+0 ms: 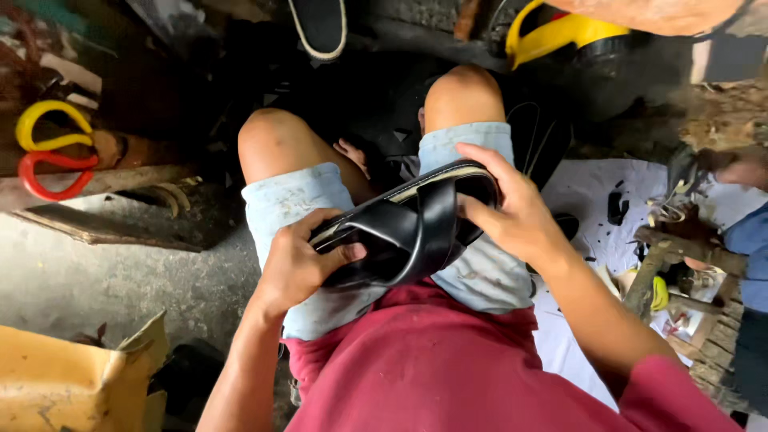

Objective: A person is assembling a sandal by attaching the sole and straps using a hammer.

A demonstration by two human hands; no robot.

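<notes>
Your left hand (298, 268) and right hand (512, 214) both hold a black cross-strap sandal (408, 228) over your lap, just above your pale denim shorts (292, 204); your left grip is pressed shut on the near end, thumb lying across the strap and fingers wrapped under the sole; your right grip pinches the far end, fingers curled over the light-edged rim of the sole and thumb tucked inside the strap; the sandal lies tilted, its far end higher than the near one, resting between your two knees; your red shirt (480, 368) fills the bottom of the view; on the left, a pair of scissors with one yellow and one red loop handle (50, 148) lies on a worn wooden board, well apart from your hands; at the lower left corner stands a torn tan cardboard box (76, 384), its flap bent outward, no label that you can make out; at the top right sits a yellow plastic container (560, 32); to your right a white sheet (596, 192) is spread on the floor, strewn with small black scraps; beyond it, at the right edge, another person's hand (740, 172) rests near some tools.
</notes>
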